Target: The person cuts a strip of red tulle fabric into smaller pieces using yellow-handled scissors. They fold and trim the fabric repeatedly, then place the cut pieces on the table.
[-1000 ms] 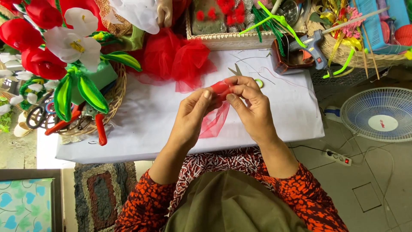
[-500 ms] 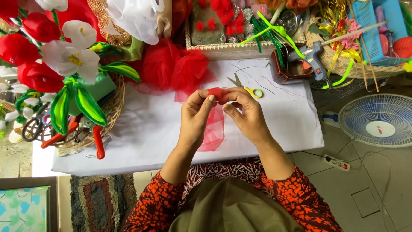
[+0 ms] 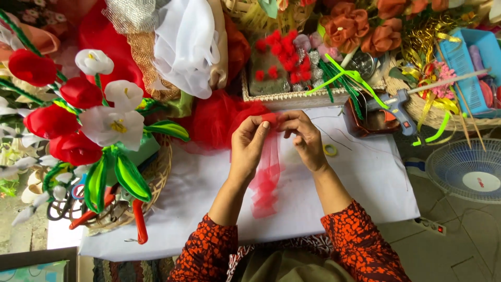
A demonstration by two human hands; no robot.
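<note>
Both hands meet over a low table covered in white cloth [image 3: 198,193]. My left hand [image 3: 249,140] and my right hand [image 3: 302,137] pinch the top of a strip of sheer red mesh fabric [image 3: 266,180], which hangs down between my wrists toward me. Fingertips of both hands touch a small red bunched part at the strip's top. Just beyond my hands lies a pile of red mesh [image 3: 216,120]. The yellow handle of scissors [image 3: 330,150] shows to the right of my right hand, the blades hidden behind it.
A basket [image 3: 156,177] of red and white handmade flowers [image 3: 107,125] and pliers stands at left. A tray [image 3: 292,96] of small red flowers lies ahead. A glue gun [image 3: 399,107] and a wicker basket [image 3: 443,112] of ribbons are at right, and a fan [image 3: 467,169] rests on the floor.
The view has moved closer and forward. My hands have lifted the red strip further from me, and more of it hangs down now. The scissors are now mostly behind my right hand.
</note>
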